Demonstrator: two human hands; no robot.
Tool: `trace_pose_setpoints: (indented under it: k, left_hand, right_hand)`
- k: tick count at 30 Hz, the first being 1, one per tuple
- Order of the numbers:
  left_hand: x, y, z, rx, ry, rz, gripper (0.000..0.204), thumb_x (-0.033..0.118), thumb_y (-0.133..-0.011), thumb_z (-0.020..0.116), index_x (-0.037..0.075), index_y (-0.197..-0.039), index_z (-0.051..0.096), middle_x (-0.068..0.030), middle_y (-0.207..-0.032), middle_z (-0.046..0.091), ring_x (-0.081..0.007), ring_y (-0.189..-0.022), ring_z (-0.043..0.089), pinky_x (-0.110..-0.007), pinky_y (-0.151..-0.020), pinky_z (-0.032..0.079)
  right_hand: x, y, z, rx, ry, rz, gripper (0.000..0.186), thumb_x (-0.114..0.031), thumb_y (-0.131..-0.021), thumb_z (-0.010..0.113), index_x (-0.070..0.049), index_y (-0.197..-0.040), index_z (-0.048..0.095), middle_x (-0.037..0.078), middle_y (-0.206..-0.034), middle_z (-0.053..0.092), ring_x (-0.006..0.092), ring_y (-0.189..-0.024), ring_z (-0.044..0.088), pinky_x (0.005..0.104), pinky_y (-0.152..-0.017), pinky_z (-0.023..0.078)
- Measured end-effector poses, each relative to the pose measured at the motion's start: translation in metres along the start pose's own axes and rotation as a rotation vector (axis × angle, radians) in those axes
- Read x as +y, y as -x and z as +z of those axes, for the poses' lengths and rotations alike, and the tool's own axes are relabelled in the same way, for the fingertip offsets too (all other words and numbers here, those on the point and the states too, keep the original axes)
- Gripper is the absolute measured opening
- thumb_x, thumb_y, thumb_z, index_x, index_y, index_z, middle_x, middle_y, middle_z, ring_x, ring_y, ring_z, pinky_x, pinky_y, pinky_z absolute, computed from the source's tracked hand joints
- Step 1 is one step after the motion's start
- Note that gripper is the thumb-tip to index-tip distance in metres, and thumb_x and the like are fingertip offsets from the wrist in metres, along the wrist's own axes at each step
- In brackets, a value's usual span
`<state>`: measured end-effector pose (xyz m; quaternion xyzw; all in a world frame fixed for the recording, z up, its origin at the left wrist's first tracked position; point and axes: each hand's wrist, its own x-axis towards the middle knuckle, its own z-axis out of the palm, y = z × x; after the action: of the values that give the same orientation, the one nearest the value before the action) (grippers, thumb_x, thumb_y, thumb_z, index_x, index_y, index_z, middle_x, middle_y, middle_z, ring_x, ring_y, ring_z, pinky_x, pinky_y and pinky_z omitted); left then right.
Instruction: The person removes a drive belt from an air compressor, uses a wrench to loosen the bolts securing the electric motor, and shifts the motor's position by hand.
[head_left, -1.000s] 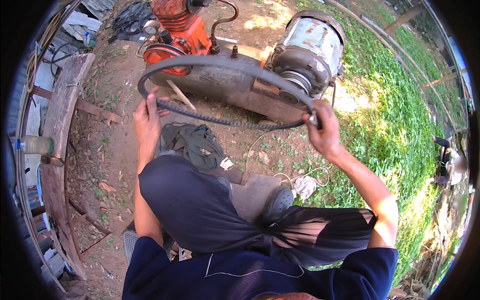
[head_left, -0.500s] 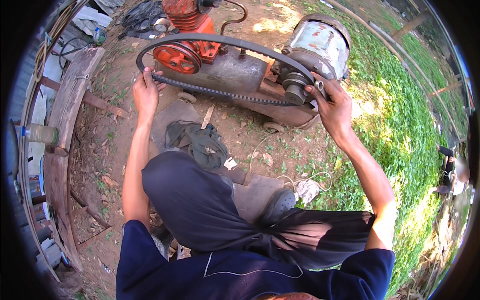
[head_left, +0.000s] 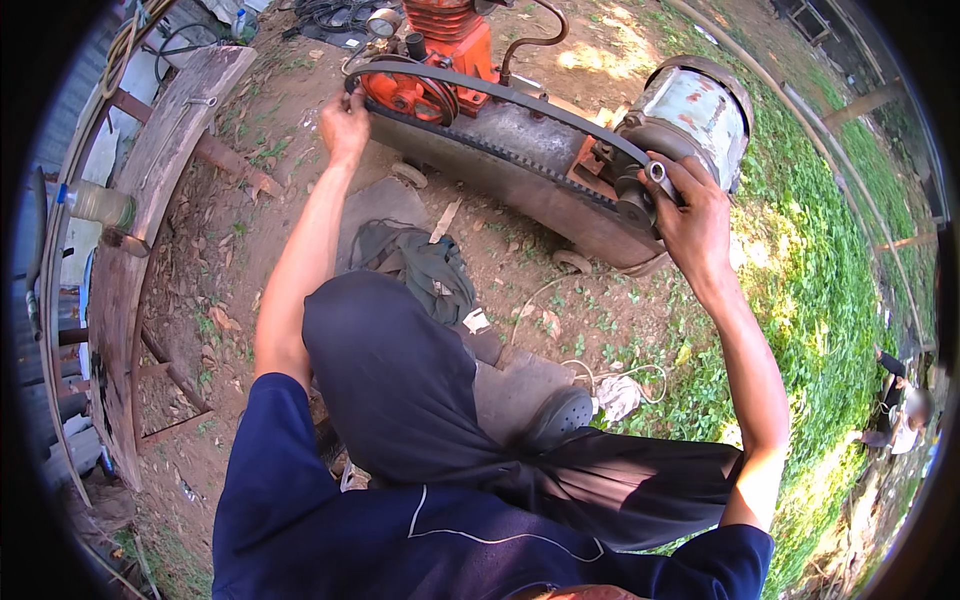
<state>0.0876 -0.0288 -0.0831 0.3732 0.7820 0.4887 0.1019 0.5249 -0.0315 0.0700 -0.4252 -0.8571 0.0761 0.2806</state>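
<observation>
A black toothed drive belt (head_left: 520, 98) stretches between the red flywheel pulley (head_left: 398, 93) of an air compressor and the dark pulley (head_left: 634, 203) of a motor. My left hand (head_left: 345, 127) is closed on the belt's left end, beside the red pulley. At the other end, my right hand (head_left: 695, 210) is wrapped round a ring-ended wrench (head_left: 657, 173), close against the belt and motor pulley. Whether its fingers also grip the belt is hidden. The grey, paint-worn motor (head_left: 692, 108) and orange compressor pump (head_left: 462, 55) sit on a rusty tank (head_left: 480, 182).
A wooden bench (head_left: 165, 170) at left carries another wrench (head_left: 203, 100) and a plastic bottle (head_left: 100, 204). Dark cloth (head_left: 415, 262) lies on the dirt before the tank. A pale cord (head_left: 645, 385) lies near my shoe (head_left: 560, 415). Another person (head_left: 900, 410) is far right.
My left hand has brought the belt's left end in from beyond the red pulley to close beside it. The right hand stays at the motor pulley. The whole view has shifted slightly.
</observation>
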Motion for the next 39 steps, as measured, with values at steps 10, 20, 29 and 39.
trace_pose_setpoints:
  k: [10,20,29,39]
  left_hand:
    - [-0.001,-0.002,-0.008,0.031,-0.235,0.246,0.042,0.035,-0.1,0.049,0.0,-0.114,0.066,-0.013,-0.072,0.071,-0.0199,-0.076,0.072,-0.031,-0.063,0.056]
    - [-0.011,-0.006,-0.008,-0.164,0.139,0.024,0.045,0.034,-0.1,0.049,-0.006,-0.116,0.061,-0.0167,-0.099,0.069,-0.023,-0.091,0.069,-0.033,-0.075,0.06]
    - [-0.027,-0.005,0.012,-0.172,0.322,0.07,0.04,0.032,-0.103,0.044,-0.004,-0.113,0.056,-0.0129,-0.093,0.064,-0.02,-0.085,0.068,-0.032,-0.071,0.061]
    - [-0.052,0.004,0.047,-0.138,0.335,0.151,0.048,0.038,-0.105,0.028,0.004,-0.137,0.039,-0.0208,-0.107,0.063,-0.0278,-0.076,0.069,-0.038,-0.063,0.056]
  right_hand:
    - [-0.009,-0.018,0.001,-0.097,0.238,0.02,0.03,-0.012,-0.077,0.064,-0.008,-0.106,0.063,0.013,-0.095,0.064,0.0358,-0.086,0.064,0.0452,-0.074,0.052]
    - [-0.025,-0.033,0.001,-0.123,0.262,-0.037,0.023,-0.019,-0.078,0.065,-0.008,-0.099,0.068,0.012,-0.095,0.064,0.0346,-0.085,0.065,0.0441,-0.073,0.052]
    - [-0.086,-0.116,0.075,-0.13,0.332,-0.434,0.037,-0.018,-0.088,0.056,-0.016,-0.125,0.058,0.015,-0.091,0.065,0.0318,-0.079,0.068,0.0449,-0.066,0.055]
    - [-0.109,-0.189,0.148,-0.379,0.402,-0.718,0.047,-0.018,-0.086,0.057,-0.023,-0.133,0.056,0.015,-0.081,0.068,0.0304,-0.075,0.068,0.0439,-0.063,0.054]
